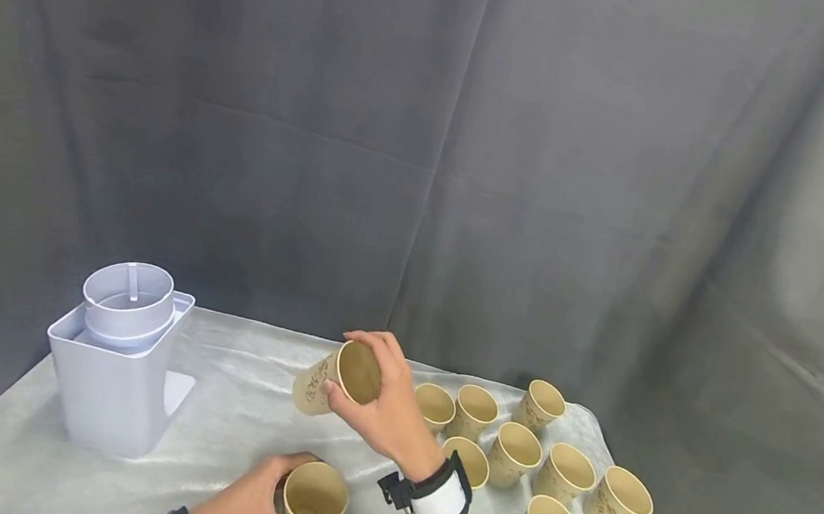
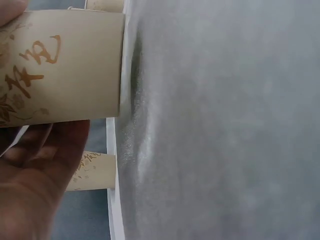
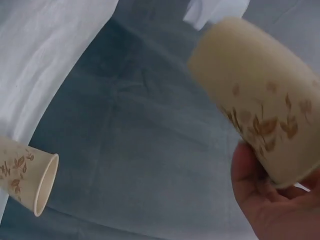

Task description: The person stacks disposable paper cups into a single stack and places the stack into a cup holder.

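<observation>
Paper cup (image 1: 334, 379) sits tilted mid-frame, right hand (image 1: 381, 409) wrapped round its rim; left hand (image 1: 250, 504) grips another cup (image 1: 314, 498) at lower centre, steadying it upright on the table (image 1: 230, 405)

Tabletop (image 1: 230, 405) covered in pale, slightly wrinkled cloth, with a grey curtain (image 1: 424, 141) hanging behind it. At left, a white square-based container (image 1: 114, 376) with a round open collar on top. At right, nine upright beige paper cups (image 1: 519, 454) with brown leaf print, set close together in loose rows, mouths up, near the tabletop's right edge
</observation>
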`<state>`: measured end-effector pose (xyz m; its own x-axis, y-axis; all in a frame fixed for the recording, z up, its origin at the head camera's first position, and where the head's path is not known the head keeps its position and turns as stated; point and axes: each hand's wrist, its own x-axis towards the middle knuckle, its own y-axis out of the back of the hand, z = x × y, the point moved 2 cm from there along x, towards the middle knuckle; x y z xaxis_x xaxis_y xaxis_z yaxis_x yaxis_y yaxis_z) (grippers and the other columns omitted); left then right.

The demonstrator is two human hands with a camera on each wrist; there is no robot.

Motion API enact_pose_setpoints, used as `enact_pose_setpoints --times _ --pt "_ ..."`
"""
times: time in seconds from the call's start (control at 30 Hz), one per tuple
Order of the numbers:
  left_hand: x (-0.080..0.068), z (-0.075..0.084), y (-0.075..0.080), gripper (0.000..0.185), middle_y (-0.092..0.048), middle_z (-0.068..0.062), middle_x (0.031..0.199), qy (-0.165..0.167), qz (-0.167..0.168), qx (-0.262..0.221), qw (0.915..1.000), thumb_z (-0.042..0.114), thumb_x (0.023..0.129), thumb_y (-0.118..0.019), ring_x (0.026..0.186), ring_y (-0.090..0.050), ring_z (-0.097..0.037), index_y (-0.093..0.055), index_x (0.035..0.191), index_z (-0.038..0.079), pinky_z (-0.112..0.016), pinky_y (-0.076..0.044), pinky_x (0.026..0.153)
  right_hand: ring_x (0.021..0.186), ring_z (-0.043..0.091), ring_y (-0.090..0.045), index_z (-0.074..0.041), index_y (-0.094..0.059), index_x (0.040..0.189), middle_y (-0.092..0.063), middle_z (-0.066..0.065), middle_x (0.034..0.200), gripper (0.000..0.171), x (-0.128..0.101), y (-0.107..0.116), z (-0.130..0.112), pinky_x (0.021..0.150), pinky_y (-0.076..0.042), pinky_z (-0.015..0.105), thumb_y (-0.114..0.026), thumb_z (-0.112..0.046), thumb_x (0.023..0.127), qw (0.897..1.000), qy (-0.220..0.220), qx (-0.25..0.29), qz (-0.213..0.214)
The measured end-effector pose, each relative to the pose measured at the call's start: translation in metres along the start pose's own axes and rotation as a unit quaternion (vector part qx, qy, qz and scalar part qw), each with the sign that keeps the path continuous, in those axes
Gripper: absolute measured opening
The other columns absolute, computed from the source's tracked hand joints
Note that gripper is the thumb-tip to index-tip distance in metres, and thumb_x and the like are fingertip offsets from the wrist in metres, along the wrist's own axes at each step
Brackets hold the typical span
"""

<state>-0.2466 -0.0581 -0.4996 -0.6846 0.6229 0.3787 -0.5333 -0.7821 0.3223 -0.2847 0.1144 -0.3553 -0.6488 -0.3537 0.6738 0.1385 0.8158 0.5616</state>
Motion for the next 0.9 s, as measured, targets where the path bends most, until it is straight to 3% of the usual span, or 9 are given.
enact_pose_setpoints --times 0.17,0.3,0.4,0.57,0.9 --pt "0.002 -0.001 0.001 0.054 -0.071 -0.001 0.112 0.005 0.000 -0.007 1.0000 0.019 0.079 -0.088 0.099 -0.069 -0.019 -0.062 0.127 0.018 -0.032 -0.057 0.088 0.115 0.013 -0.058 -0.021 -0.059 0.129 -0.057 -0.004 0.128 0.054 -0.023 0.011 -0.011 0.090 -0.052 0.031 -0.080 -0.026 0.080 0.999 0.010 -0.026 -0.041" --pt "0.002 0.000 0.001 0.053 -0.071 -0.001 0.112 0.016 -0.002 -0.012 0.9998 0.020 0.080 -0.087 0.099 -0.070 -0.016 -0.061 0.127 0.018 -0.031 -0.057 0.088 0.110 0.010 -0.058 -0.017 -0.060 0.128 -0.056 -0.007 0.125 0.053 -0.038 0.009 -0.016 0.089 -0.052 0.028 -0.081 -0.030 0.080 0.993 0.001 -0.049 -0.108" --pt "0.001 0.001 0.002 0.053 -0.072 0.000 0.112 0.004 0.001 -0.011 0.9999 0.018 0.080 -0.087 0.097 -0.070 -0.012 -0.061 0.126 0.016 -0.029 -0.057 0.087 0.108 0.009 -0.057 -0.016 -0.061 0.128 -0.056 -0.008 0.122 0.054 -0.045 0.004 -0.018 0.090 -0.052 0.026 -0.081 -0.032 0.080 0.986 -0.004 -0.070 -0.149" --pt "-0.001 0.001 0.004 0.053 -0.073 0.003 0.108 -0.005 0.008 0.006 0.9999 0.019 0.077 -0.089 0.095 -0.069 -0.009 -0.062 0.123 0.015 -0.028 -0.057 0.086 0.109 0.007 -0.057 -0.018 -0.060 0.128 -0.056 -0.009 0.123 0.056 -0.050 -0.004 -0.020 0.092 -0.050 0.022 -0.081 -0.029 0.077 0.983 0.006 -0.076 -0.166" --pt "-0.001 -0.006 0.003 0.053 -0.072 0.002 0.112 0.035 0.010 0.011 0.9993 0.022 0.078 -0.089 0.097 -0.070 -0.010 -0.064 0.123 0.013 -0.027 -0.057 0.086 0.106 0.006 -0.058 -0.016 -0.061 0.127 -0.053 -0.007 0.122 0.057 -0.059 -0.014 -0.018 0.091 -0.050 0.018 -0.083 -0.032 0.077 0.976 0.007 -0.065 -0.208"
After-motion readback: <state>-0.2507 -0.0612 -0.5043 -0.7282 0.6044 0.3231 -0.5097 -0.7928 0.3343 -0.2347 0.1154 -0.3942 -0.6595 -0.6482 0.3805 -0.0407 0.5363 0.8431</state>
